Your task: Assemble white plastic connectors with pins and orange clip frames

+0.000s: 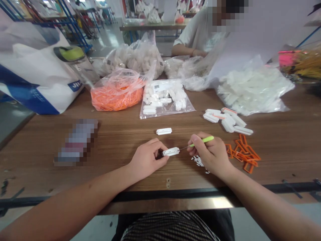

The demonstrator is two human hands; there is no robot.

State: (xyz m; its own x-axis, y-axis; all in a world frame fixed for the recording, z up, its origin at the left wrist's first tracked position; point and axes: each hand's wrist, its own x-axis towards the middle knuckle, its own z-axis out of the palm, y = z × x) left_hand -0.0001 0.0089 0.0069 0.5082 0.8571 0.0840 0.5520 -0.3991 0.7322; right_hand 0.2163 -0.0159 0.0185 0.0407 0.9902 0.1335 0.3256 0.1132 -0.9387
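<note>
Our left hand [147, 160] pinches a white plastic tag [171, 151], our right hand [210, 154] grips a green-handled pick [202, 141]; one slip of its thin metal tip [183, 147] could jab the left hand.

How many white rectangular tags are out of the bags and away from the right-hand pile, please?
2: one tag held in the left hand, another tag lying on the table beyond it.
</note>
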